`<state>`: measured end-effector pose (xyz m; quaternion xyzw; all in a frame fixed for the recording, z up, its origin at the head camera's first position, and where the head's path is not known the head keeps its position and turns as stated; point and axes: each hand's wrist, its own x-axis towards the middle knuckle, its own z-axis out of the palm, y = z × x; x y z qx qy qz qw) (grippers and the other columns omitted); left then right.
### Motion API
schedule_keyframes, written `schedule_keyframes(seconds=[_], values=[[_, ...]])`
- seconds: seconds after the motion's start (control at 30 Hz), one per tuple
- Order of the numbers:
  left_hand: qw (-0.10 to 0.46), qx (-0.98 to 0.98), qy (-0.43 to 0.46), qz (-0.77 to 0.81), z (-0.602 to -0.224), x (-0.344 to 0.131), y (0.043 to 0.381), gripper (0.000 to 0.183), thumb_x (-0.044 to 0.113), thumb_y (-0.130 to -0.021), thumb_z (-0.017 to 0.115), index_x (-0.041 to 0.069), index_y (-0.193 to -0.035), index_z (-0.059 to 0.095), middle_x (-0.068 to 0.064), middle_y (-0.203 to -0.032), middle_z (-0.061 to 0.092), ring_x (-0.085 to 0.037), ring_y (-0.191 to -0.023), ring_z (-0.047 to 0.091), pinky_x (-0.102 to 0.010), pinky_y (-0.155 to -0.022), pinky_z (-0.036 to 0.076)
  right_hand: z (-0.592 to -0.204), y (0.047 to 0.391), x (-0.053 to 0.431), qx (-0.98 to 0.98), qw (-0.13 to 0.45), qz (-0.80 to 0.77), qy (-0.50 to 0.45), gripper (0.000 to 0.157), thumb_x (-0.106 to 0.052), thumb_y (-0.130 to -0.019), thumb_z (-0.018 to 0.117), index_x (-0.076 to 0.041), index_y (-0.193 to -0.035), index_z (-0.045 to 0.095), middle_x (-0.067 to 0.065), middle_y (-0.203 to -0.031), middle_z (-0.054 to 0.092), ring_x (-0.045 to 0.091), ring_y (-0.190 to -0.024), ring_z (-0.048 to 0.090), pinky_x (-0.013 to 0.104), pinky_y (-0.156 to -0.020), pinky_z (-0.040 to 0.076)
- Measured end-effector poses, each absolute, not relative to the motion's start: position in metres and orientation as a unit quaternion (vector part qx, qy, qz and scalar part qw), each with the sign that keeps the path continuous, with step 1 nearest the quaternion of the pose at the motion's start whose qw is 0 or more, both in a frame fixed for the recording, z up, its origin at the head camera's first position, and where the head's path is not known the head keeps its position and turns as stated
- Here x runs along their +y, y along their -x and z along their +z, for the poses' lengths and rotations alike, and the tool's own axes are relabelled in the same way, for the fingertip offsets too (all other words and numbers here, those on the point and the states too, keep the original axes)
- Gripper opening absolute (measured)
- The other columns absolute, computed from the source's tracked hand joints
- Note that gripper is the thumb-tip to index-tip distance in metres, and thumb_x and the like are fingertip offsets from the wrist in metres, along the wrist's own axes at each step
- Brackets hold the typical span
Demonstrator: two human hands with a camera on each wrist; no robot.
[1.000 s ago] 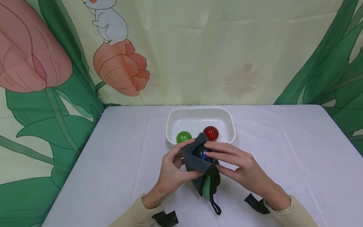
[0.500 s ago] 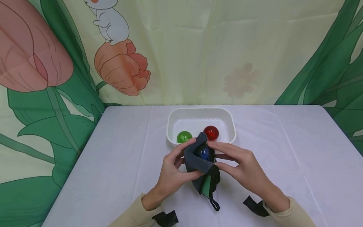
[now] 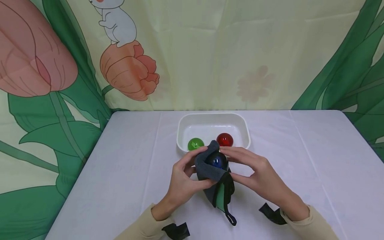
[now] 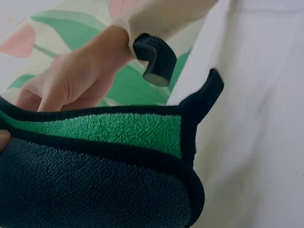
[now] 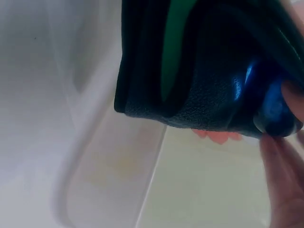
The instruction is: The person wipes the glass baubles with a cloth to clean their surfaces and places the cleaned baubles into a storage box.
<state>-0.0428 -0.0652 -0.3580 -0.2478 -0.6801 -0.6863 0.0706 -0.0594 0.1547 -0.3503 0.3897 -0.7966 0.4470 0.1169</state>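
Observation:
A blue glassy ball [image 3: 220, 160] sits in a fold of a dark grey-blue cloth [image 3: 207, 171] with black edging, a green reverse and a hanging loop, held above the table. My left hand [image 3: 183, 186] grips the cloth from the left, thumb on the near side, fingers on the far side. From the right, my right hand [image 3: 261, 175] holds the ball between its thumb below and fingers above, touching the cloth's edge. In the right wrist view the fingertips press the ball [image 5: 278, 109] against the cloth [image 5: 213, 85]. The cloth partly hides the ball.
Behind the hands stands a white tray [image 3: 207, 128] holding a green ball [image 3: 195, 144] and a red ball [image 3: 225, 139]. A white cloth covers the table [image 3: 129, 160]. A printed curtain [image 3: 195, 60] hangs beyond its far edge.
My right fingers have shifted from the ball's front to its far and right sides, baring more of the blue surface. The left hand keeps its grip with little movement.

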Motion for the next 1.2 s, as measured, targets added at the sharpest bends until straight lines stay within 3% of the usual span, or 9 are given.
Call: schedule_keyframes(seconds=[0.13, 0.3, 0.4, 0.53, 0.6, 0.7, 1.03, 1.1, 1.2], values=[[0.078, -0.679, 0.249, -0.686, -0.358, -0.065, 0.043, 0.063, -0.014, -0.066, 0.074, -0.007, -0.124, 0.049, -0.019, -0.118, 0.055, -0.027, -0.096, 0.059, -0.036, -0.072, 0.054, -0.351, 0.061, 0.153, -0.769, 0.186, 0.412, -0.452, 0.039, -0.029, -0.088, 0.058, -0.007, -0.12, 0.061, 0.011, -0.126, 0.055, 0.022, -0.114, 0.053, 0.021, -0.089, 0.044], [0.074, -0.681, 0.252, -0.684, -0.357, -0.063, 0.043, 0.064, -0.012, -0.067, 0.075, -0.005, -0.125, 0.049, -0.016, -0.123, 0.054, -0.027, -0.097, 0.059, -0.035, -0.074, 0.053, -0.351, 0.061, 0.155, -0.76, 0.185, 0.43, -0.451, 0.036, -0.027, -0.089, 0.058, -0.005, -0.117, 0.063, 0.014, -0.125, 0.056, 0.023, -0.114, 0.053, 0.02, -0.087, 0.045], [0.077, -0.684, 0.257, -0.679, -0.356, -0.062, 0.043, 0.065, -0.011, -0.066, 0.076, -0.005, -0.125, 0.049, -0.016, -0.125, 0.053, -0.026, -0.098, 0.058, -0.035, -0.074, 0.053, -0.351, 0.061, 0.157, -0.774, 0.133, 0.461, -0.412, 0.04, -0.016, -0.082, 0.067, -0.007, -0.12, 0.061, 0.01, -0.124, 0.057, 0.021, -0.113, 0.055, 0.021, -0.085, 0.046], [0.084, -0.685, 0.267, -0.673, -0.358, -0.062, 0.042, 0.066, -0.012, -0.065, 0.076, -0.006, -0.124, 0.049, -0.018, -0.125, 0.053, -0.027, -0.098, 0.058, -0.035, -0.074, 0.053, -0.349, 0.062, 0.159, -0.781, 0.009, 0.533, -0.327, 0.051, -0.002, -0.076, 0.072, -0.012, -0.124, 0.059, 0.003, -0.123, 0.058, 0.017, -0.109, 0.058, 0.026, -0.08, 0.05], [0.085, -0.683, 0.268, -0.674, -0.361, -0.062, 0.043, 0.067, -0.011, -0.064, 0.077, -0.005, -0.124, 0.05, -0.017, -0.125, 0.053, -0.027, -0.098, 0.059, -0.035, -0.073, 0.053, -0.349, 0.063, 0.159, -0.772, -0.043, 0.567, -0.285, 0.049, -0.003, -0.078, 0.07, -0.014, -0.124, 0.058, 0.002, -0.123, 0.058, 0.016, -0.107, 0.059, 0.027, -0.079, 0.051], [0.081, -0.68, 0.262, -0.68, -0.368, -0.063, 0.047, 0.067, -0.009, -0.064, 0.078, -0.001, -0.125, 0.051, -0.013, -0.125, 0.054, -0.025, -0.097, 0.059, -0.035, -0.072, 0.054, -0.35, 0.064, 0.16, -0.762, -0.071, 0.591, -0.257, 0.046, -0.006, -0.08, 0.069, -0.015, -0.124, 0.058, 0.002, -0.123, 0.058, 0.016, -0.107, 0.059, 0.028, -0.08, 0.051], [0.071, -0.668, 0.248, -0.698, -0.381, -0.064, 0.052, 0.063, -0.001, -0.066, 0.08, 0.007, -0.123, 0.054, -0.008, -0.123, 0.056, -0.025, -0.098, 0.06, -0.038, -0.074, 0.053, -0.35, 0.062, 0.16, -0.789, -0.01, 0.536, -0.301, 0.052, -0.007, -0.076, 0.074, -0.018, -0.123, 0.059, -0.003, -0.124, 0.054, 0.014, -0.11, 0.055, 0.026, -0.085, 0.048], [0.071, -0.669, 0.243, -0.699, -0.374, -0.063, 0.05, 0.062, -0.005, -0.066, 0.079, 0.004, -0.122, 0.054, -0.01, -0.122, 0.056, -0.026, -0.098, 0.06, -0.038, -0.074, 0.053, -0.35, 0.062, 0.161, -0.796, 0.012, 0.508, -0.327, 0.055, -0.003, -0.073, 0.076, -0.018, -0.123, 0.06, -0.003, -0.125, 0.054, 0.015, -0.114, 0.053, 0.024, -0.087, 0.047], [0.075, -0.671, 0.239, -0.698, -0.362, -0.063, 0.046, 0.059, -0.01, -0.066, 0.076, -0.002, -0.12, 0.054, -0.015, -0.121, 0.056, -0.027, -0.099, 0.06, -0.038, -0.075, 0.053, -0.35, 0.063, 0.16, -0.799, 0.083, 0.453, -0.388, 0.044, -0.017, -0.079, 0.072, -0.015, -0.122, 0.061, 0.001, -0.127, 0.054, 0.018, -0.119, 0.048, 0.019, -0.089, 0.044]])
